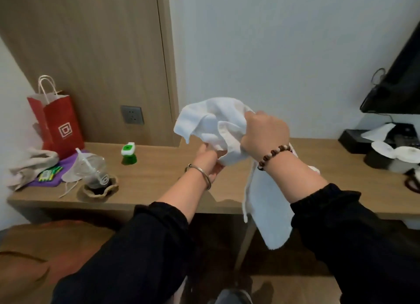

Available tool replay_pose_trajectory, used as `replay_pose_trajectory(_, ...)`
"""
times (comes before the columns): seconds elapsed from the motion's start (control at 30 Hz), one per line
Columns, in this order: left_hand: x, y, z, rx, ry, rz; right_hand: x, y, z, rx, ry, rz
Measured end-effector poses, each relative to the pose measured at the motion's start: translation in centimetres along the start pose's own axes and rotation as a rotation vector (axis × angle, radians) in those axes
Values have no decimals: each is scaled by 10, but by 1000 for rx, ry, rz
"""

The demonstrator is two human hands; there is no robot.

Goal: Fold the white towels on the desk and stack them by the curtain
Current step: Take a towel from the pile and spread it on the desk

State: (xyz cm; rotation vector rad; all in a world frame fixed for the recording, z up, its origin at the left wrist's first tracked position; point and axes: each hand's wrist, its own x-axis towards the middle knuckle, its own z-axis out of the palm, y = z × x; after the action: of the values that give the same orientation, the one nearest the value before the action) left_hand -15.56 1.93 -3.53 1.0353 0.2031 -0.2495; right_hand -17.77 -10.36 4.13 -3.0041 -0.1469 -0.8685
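A person holds a white towel (211, 119) above the desk (154, 171), right hand (264, 132) clenched round its bunched middle, left hand (208, 159) pinching a lower edge, apparently seeking a corner to open it flat; one end hangs past the desk's front

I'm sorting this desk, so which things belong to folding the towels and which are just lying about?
For the job: white towel, gripped by left hand and right hand; desk.
Lying about: red paper bag, plastic cup, green bottle, beige cloth, purple cloth.
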Motion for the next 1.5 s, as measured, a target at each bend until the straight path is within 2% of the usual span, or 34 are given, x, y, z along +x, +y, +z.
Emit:
replay_pose_trajectory(0.1, 47, 9, 26, -21, -4, 73, 36, 20, 16, -91, 243, -95)
replay_pose_trajectory(0.17, 86, 7, 34, -10, 60, 119, 62, 34, 44, -160, 309, -135)
replay_pose_trajectory(0.2, 105, 4, 35, 13, 109, 137, 75, 42, 66, -140, 248, -164)
replay_pose_trajectory(0.27, 145, -6, 25, 134, 271, 133, 98, 57, 115, -34, -22, -199)
replay_pose_trajectory(0.37, 184, -28, -8, 497, 571, -55, 109, 87, 185, 167, -462, -224)
replay_pose_trajectory(0.47, 195, -48, -38, 928, 713, -258, 103, 122, 239, 221, -662, -208)
replay_pose_trajectory(0.53, 200, -61, -45, 1151, 742, -244, 93, 144, 271, 203, -742, -154)
replay_pose_trajectory(0.6, 209, -77, -40, 1376, 652, -143, 82, 162, 299, 169, -835, -70)
replay_pose_trajectory(0.7, 230, -107, -27, 1772, 338, -25, 59, 180, 332, 146, -1027, 41)
replay_pose_trajectory(0.8, 252, -137, -15, 1971, -1, 21, 27, 188, 357, 107, -1158, -18)
replay_pose_trajectory(0.9, 267, -171, -15, 1974, -233, -76, 10, 189, 375, 45, -1101, -88)
replay_pose_trajectory(0.97, 273, -191, -21, 1958, -260, -129, 15, 193, 385, 66, -1070, -91)
replay_pose_trajectory(1.2, 292, -203, -28, 1977, -136, 31, 41, 212, 406, 197, -995, -105)
replay_pose_trajectory(1.3, 295, -206, -26, 1967, -77, 77, 36, 213, 415, 256, -881, -99)
replay_pose_trajectory(1.5, 308, -214, 0, 1937, 157, 156, 33, 221, 431, 433, -620, -81)
